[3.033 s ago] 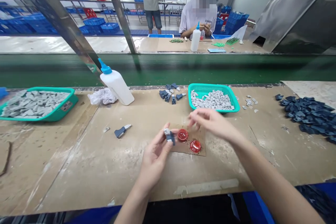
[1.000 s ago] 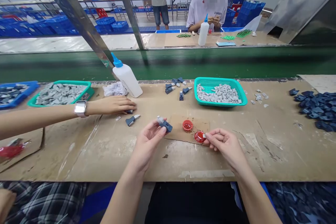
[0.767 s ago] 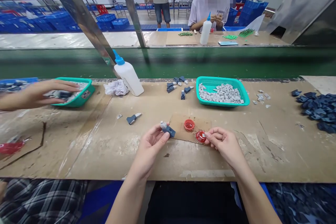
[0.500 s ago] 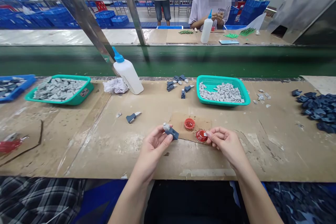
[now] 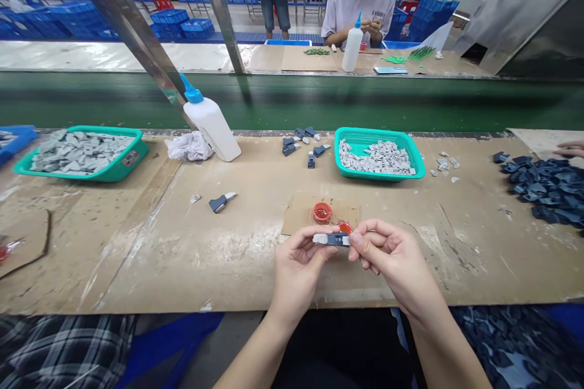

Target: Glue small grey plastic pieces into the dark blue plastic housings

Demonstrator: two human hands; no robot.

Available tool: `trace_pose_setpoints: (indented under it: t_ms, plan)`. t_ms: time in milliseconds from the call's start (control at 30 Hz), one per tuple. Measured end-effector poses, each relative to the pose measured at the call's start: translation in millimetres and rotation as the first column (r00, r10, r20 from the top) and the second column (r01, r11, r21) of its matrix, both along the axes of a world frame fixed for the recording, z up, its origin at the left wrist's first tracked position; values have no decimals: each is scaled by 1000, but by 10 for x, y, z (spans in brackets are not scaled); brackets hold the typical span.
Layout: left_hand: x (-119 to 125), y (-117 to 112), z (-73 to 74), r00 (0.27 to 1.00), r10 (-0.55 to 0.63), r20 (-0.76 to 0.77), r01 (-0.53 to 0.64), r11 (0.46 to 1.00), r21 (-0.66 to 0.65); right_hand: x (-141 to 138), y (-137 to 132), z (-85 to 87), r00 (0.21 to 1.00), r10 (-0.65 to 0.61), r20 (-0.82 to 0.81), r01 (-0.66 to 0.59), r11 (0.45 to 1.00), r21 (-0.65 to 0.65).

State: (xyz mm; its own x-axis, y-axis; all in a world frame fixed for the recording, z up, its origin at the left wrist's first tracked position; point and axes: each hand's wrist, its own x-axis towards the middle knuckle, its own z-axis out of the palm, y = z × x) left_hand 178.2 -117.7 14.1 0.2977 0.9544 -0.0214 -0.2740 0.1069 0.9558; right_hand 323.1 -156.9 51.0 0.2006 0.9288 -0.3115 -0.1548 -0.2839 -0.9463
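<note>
Between its thumb and fingers my left hand grips a dark blue-grey plastic piece with a light grey part at its left end. My right hand pinches a small light grey plastic piece against the right end of the dark piece. Just behind my fingers is a red cap of liquid, partly hidden. Another red cap stands on the small cardboard sheet. One dark piece with a grey tip lies to the left, and several similar assembled pieces lie farther back.
A green basket of grey pieces stands back right, another green basket back left. A white squeeze bottle leans beside crumpled tissue. Dark pieces pile up at right, near another person's hand. A co-worker sits across the green belt.
My left hand has moved right with the dark piece and turned it level. My right hand has brought the small grey piece from the red cap to its end. Another person's hand has appeared at right.
</note>
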Motion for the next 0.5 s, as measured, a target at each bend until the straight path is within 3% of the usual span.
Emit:
trace_pose_setpoints:
  t_ms: [233, 500]
  plan:
    - [-29, -50, 9, 998, 46, -49, -43, 997, 65, -6, 31, -26, 999, 26, 38, -25, 999, -44]
    - [-80, -97, -32, 990, 14, -137, 3, 992, 127, 16, -1, -52, 980, 200, 11, -199, 979, -49]
